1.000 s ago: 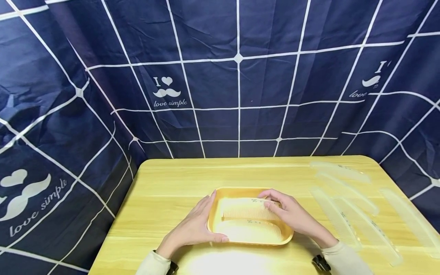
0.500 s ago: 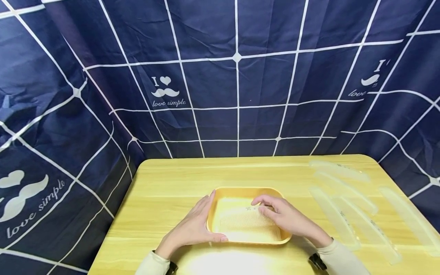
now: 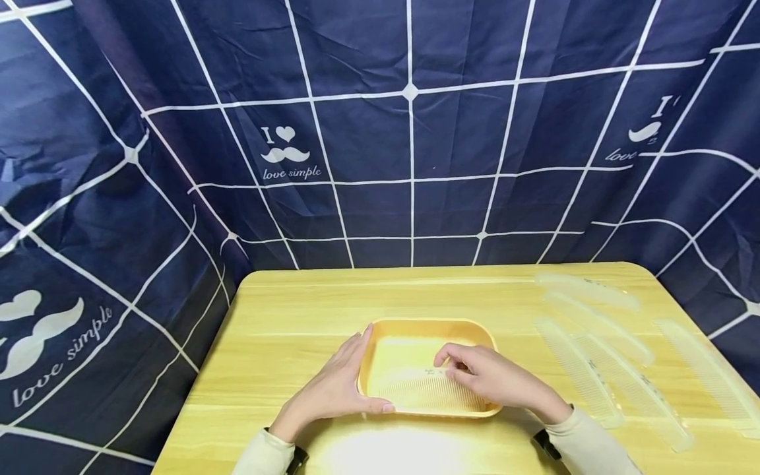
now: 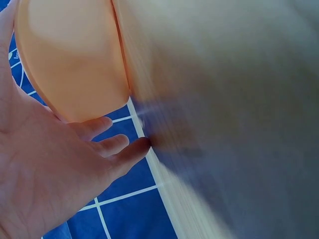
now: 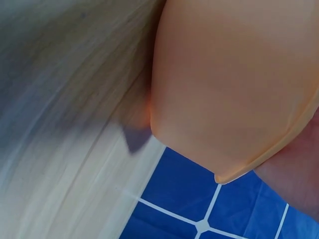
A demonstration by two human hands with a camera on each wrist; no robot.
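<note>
A shallow orange plastic tray [image 3: 427, 326] sits at the middle front of the wooden table. My left hand [image 3: 332, 389] holds its left end, the thumb along the near side and the fingers along the left wall. In the left wrist view those fingers touch the tray's outside [image 4: 75, 64]. A pale translucent comb [image 3: 427, 390] lies in the near part of the tray, teeth toward me. Over its right end, my right hand [image 3: 489, 376] has curled fingers and thumb on the comb; the exact contact is hidden. The right wrist view shows mostly the tray's outer wall [image 5: 224, 84].
Several more translucent combs [image 3: 600, 326] lie apart or overlapping on the right of the table [image 3: 297, 310]. One comb [image 3: 706, 376] is near the right edge. A dark blue gridded cloth [image 3: 356, 132] hangs behind and at both sides.
My right hand has brought the comb toward the near side of the tray, over a second comb seen there earlier, which no longer shows separately. The left hand stays on the tray.
</note>
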